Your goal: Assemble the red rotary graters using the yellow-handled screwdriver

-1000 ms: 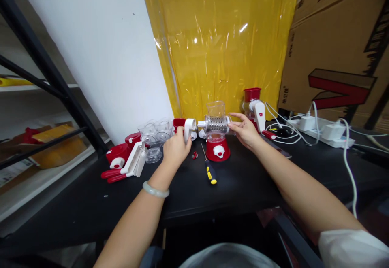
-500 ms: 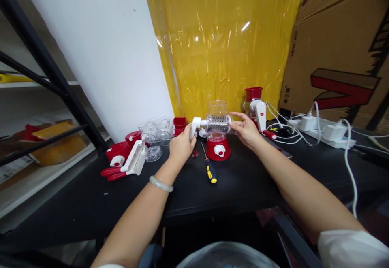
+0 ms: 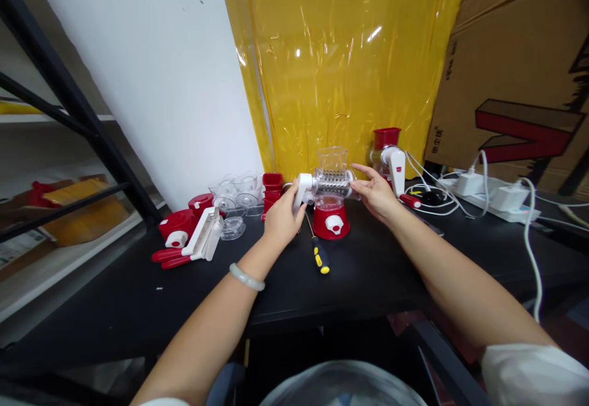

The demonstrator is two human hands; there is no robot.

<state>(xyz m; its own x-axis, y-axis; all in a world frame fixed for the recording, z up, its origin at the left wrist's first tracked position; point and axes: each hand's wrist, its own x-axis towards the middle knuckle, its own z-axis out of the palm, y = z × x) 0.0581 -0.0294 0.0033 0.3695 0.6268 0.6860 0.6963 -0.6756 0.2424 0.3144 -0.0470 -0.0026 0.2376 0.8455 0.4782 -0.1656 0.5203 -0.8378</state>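
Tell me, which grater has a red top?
The back grater, behind the right hand. The middle grater, gripped by the left hand, has a clear top.

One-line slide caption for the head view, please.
Left hand holds the white crank at the drum of a red-based rotary grater; right hand holds the other end.

Left wrist: smooth, pale green, translucent stone-like bangle (image 3: 247, 277), one plain ring, rounded in section, no markings seen. Left hand (image 3: 280, 219) and right hand (image 3: 377, 194) bare; forearms bare up to the sleeves. Right upper arm: short white fabric sleeve (image 3: 534, 372), soft folds near the hem. Left arm: thin sliver of white fabric (image 3: 161, 402) at the lowest visible part, too little to tell cut. Torso or lap: pale grey-blue cloth garment (image 3: 343, 384), rounded outline, blurred.
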